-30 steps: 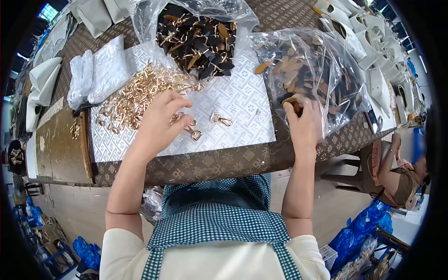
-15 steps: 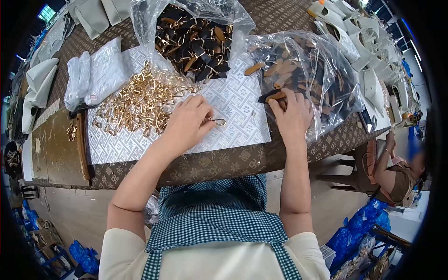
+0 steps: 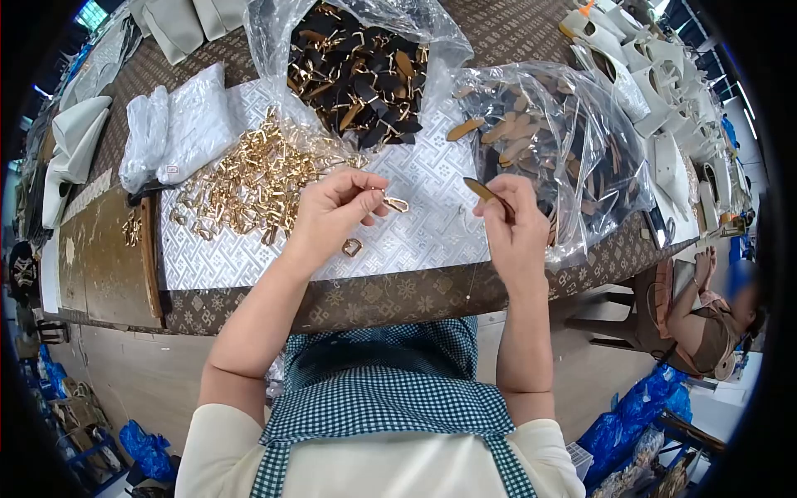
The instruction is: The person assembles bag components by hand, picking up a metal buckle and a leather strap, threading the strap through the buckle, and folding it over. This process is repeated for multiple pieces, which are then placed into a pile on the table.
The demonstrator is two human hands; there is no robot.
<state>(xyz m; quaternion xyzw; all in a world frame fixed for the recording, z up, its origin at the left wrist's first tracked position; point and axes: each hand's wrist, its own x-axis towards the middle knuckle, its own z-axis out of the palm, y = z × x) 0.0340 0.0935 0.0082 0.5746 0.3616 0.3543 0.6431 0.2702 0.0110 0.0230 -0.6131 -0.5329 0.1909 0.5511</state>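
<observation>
My left hand (image 3: 336, 212) pinches a gold clasp (image 3: 396, 203) beside the heap of gold clasps (image 3: 261, 178). A single gold buckle (image 3: 352, 247) lies on the patterned white sheet (image 3: 432, 241) just below that hand. Between the fingertips of my right hand (image 3: 513, 224) is a brown leather tab (image 3: 478, 188), held above the sheet's right side. Close to it, a clear plastic bag (image 3: 589, 166) contains brown and black tabs. One loose tan tab (image 3: 464, 129) rests at this bag's left edge. Farther back, an open bag holds black tabs with gold hardware (image 3: 361, 79).
White plastic packets (image 3: 195, 124) lie left of the clasps, near a wooden strip (image 3: 150, 257) and a worn board (image 3: 104, 261). White bag-like pieces (image 3: 664, 91) line the table's right side. Another person (image 3: 706, 324) sits at the far right.
My right hand has lifted a tab away from the bag toward the sheet. My left hand has raised the clasp slightly, and a gold buckle now shows on the sheet below it.
</observation>
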